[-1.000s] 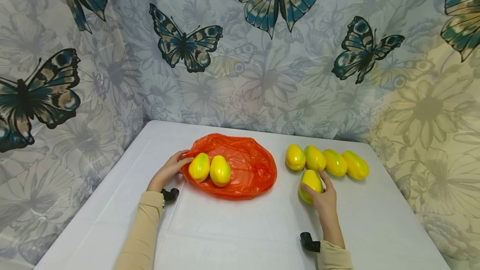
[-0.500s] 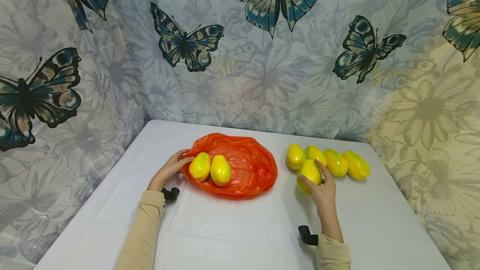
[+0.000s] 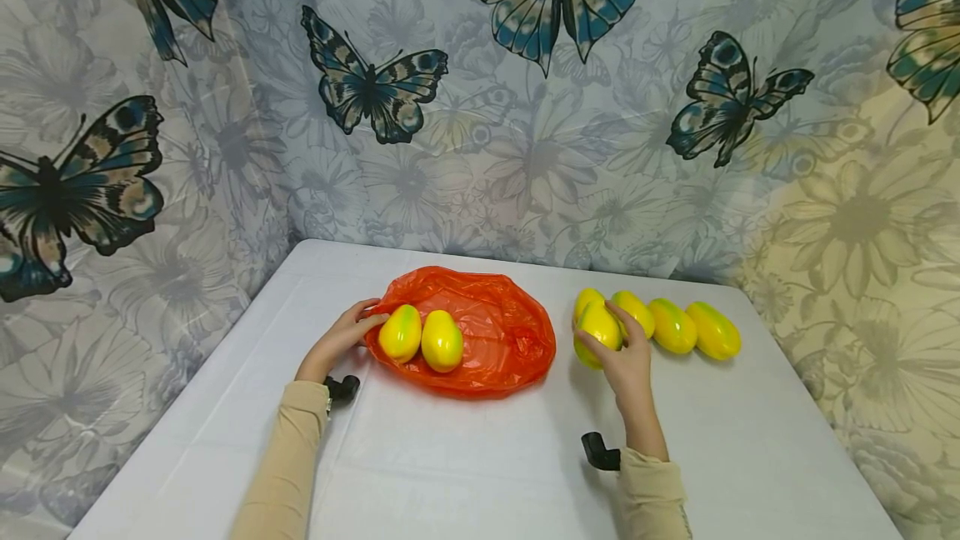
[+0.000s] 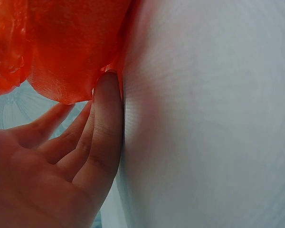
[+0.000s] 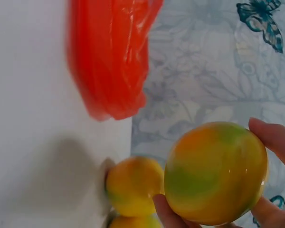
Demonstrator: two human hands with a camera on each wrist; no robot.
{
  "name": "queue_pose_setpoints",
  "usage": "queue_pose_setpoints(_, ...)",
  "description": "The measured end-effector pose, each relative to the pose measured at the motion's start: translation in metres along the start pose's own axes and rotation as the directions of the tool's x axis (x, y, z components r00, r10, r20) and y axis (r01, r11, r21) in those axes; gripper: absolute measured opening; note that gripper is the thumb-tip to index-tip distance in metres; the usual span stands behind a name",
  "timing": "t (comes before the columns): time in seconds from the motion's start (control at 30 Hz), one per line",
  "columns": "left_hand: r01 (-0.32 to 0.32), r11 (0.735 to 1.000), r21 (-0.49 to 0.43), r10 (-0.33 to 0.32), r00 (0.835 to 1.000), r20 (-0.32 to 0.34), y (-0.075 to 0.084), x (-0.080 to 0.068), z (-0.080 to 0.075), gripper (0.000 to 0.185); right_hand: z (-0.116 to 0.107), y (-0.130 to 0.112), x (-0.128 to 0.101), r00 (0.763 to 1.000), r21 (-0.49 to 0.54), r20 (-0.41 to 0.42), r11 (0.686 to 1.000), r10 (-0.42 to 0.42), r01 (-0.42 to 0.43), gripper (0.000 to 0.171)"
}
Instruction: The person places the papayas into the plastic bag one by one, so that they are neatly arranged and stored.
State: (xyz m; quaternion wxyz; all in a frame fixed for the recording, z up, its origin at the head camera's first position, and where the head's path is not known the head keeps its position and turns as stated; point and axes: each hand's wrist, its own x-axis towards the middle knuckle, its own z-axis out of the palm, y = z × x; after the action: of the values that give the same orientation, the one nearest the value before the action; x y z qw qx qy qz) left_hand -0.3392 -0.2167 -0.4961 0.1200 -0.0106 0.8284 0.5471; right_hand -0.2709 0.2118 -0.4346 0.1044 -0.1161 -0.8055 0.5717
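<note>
My right hand (image 3: pixel 628 361) grips a yellow-green mango (image 3: pixel 597 330), fingers on one side and thumb on the other. The right wrist view shows this mango (image 5: pixel 216 173) held up off the table, in front of other mangoes. My left hand (image 3: pixel 343 342) touches the left edge of a red plastic bag (image 3: pixel 491 332). In the left wrist view its fingers (image 4: pixel 107 123) lie fairly straight against the bag (image 4: pixel 71 52). Two mangoes, a left one (image 3: pixel 401 333) and a right one (image 3: pixel 442 342), sit on the bag's left part, close to my left hand.
Behind the held mango, a row of mangoes lies at the back right: a partly hidden one (image 3: pixel 588 300), then others (image 3: pixel 672 326) reaching to the rightmost (image 3: pixel 712 330). All stand on a white-covered table (image 3: pixel 450 473) against a butterfly-patterned backdrop (image 3: pixel 525 173).
My right hand has lifted the mango off the table and carried it left and slightly away from me, towards the bag. The left hand and bag stay in place.
</note>
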Motion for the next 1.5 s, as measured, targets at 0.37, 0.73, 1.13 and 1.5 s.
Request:
queue_pose_setpoints(0.37, 0.003, 1.000, 0.001, -0.003, 1.000, 0.005, 0.000, 0.000, 0.000, 0.072, 0.031, -0.022, 0.007, 0.997, 0.014, 0.074, 1.000, 0.007, -0.008, 0.076)
queue_pose_setpoints(0.73, -0.005, 1.000, -0.012, 0.005, 1.000, 0.005, -0.001, 0.001, -0.002, 0.071, 0.064, -0.036, 0.005, 0.991, 0.038, 0.130, 0.999, -0.015, 0.011, 0.074)
queue_pose_setpoints(1.13, 0.001, 1.000, -0.008, -0.001, 1.000, 0.005, -0.001, 0.001, -0.001, 0.071, 0.094, -0.037, -0.001, 0.982, 0.043, 0.184, 0.998, -0.046, 0.039, 0.073)
queue_pose_setpoints(1.5, -0.001, 1.000, -0.020, 0.001, 1.000, 0.000, 0.000, 0.000, -0.001, 0.070, 0.120, -0.032, -0.009, 0.976, 0.026, 0.209, 0.998, -0.068, 0.065, 0.071)
